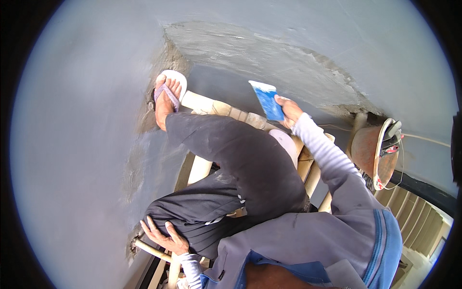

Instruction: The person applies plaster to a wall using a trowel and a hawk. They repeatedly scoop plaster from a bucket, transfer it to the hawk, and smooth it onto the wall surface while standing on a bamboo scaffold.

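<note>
Head view: your right hand (290, 111) grips the blue scraper (268, 102), your left hand (169, 238) rests spread; slackened fingers could drop it

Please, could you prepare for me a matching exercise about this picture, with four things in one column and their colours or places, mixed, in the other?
Things:
1. flat scraper
2. left hand
3. bucket
4. sandal

Colours or places:
A. on the dark trousers, fingers spread
B. white, with a lilac strap
C. blue, held in the right hand
D. reddish, near the picture's right side

Right pairs: 1-C, 2-A, 3-D, 4-B
</note>
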The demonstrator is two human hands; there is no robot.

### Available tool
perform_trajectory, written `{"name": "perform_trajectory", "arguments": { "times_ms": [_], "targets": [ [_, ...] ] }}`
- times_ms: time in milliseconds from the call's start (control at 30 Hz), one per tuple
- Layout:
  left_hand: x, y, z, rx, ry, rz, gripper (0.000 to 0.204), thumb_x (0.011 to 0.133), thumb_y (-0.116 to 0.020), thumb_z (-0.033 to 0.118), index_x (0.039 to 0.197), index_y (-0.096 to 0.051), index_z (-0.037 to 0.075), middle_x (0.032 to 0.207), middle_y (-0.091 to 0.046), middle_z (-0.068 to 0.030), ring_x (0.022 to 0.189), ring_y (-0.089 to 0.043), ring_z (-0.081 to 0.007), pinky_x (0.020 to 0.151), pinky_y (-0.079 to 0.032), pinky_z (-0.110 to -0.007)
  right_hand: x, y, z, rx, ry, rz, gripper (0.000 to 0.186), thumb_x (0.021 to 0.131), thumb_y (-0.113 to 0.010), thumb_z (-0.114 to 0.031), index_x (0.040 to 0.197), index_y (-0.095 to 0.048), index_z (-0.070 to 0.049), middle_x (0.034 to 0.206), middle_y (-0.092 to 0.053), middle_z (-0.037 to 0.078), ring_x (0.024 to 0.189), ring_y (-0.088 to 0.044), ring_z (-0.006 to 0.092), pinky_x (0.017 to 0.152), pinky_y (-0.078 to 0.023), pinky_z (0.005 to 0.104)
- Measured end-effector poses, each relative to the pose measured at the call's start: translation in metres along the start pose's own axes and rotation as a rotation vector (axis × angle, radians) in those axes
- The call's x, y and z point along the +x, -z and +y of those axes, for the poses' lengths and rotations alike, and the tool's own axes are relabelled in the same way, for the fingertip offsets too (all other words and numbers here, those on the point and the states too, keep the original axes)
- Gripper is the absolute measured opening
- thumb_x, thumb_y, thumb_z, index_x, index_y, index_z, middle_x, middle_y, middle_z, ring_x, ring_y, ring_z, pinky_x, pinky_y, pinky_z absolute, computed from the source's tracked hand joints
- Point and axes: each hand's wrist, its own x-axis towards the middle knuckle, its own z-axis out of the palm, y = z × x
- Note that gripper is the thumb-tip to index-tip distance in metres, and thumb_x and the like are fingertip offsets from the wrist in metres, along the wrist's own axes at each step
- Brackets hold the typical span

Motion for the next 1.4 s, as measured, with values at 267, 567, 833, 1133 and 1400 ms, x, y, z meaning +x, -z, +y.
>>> {"name": "perform_trajectory", "arguments": {
  "times_ms": [267, 567, 833, 1133, 1400],
  "targets": [
    [0.002, 0.001, 0.003, 0.021, 0.005, -0.036, 0.052, 0.091, -0.050, 0.033, 0.133, -0.042, 0.004, 0.142, -0.028, -0.0223, 0.131, -0.027, -0.0378, 0.108, -0.018, -0.049, 0.083, -0.060, 0.015, 0.117, 0.002, -0.016, 0.024, 0.093, -0.037, -0.007, 0.112, -0.043, 0.006, 0.103, -0.056, 0.016, 0.087, -0.061, 0.0262, 0.076, -0.052, 0.0438],
    [0.022, 0.011, 0.019, -0.505, 0.112, 0.050, 0.045, 0.092, -0.049, 0.023, 0.127, -0.045, -0.004, 0.133, -0.044, -0.0183, 0.122, -0.044, -0.0292, 0.104, -0.030, -0.040, -0.063, -0.125, -0.019, -0.155, 0.297, -0.390, 0.020, 0.090, -0.047, -0.006, 0.108, -0.047, 0.003, 0.099, -0.060, 0.015, 0.085, -0.064, 0.0198, 0.073, -0.055, 0.0332],
    [0.052, -0.007, 0.149, -1.542, -0.100, -0.283, 0.091, 0.077, -0.063, 0.055, 0.138, -0.026, -0.002, 0.135, -0.039, -0.0172, 0.118, -0.047, -0.0288, 0.094, -0.044, -0.041, -0.194, -0.201, -0.019, -0.531, 0.910, -0.671, 0.032, 0.085, -0.060, -0.013, 0.109, -0.048, 0.004, 0.090, -0.061, 0.008, 0.081, -0.060, 0.0129, 0.071, -0.050, 0.0274],
    [-0.014, -0.002, 0.152, -1.736, 0.250, -0.334, 0.064, 0.092, -0.044, 0.048, 0.133, -0.033, -0.001, 0.128, -0.047, -0.0128, 0.116, -0.047, -0.0226, 0.096, -0.039, -0.039, -0.273, -0.150, 0.085, -0.515, 0.726, -0.634, 0.016, 0.087, -0.052, -0.012, 0.093, -0.045, 0.001, 0.076, -0.057, 0.006, 0.070, -0.053, 0.0076, 0.061, -0.045, 0.0240],
    [-0.071, -0.013, 0.059, -1.840, 0.326, -0.352, 0.044, 0.095, -0.043, 0.039, 0.127, -0.042, 0.009, 0.113, -0.057, -0.0069, 0.095, -0.058, -0.0181, 0.074, -0.050, -0.034, -0.289, -0.113, 0.066, -1.141, 0.464, -0.838, 0.032, 0.086, -0.053, -0.016, 0.109, -0.056, 0.005, 0.088, -0.067, 0.010, 0.073, -0.062, 0.0122, 0.069, -0.049, 0.0254]
  ]
}}
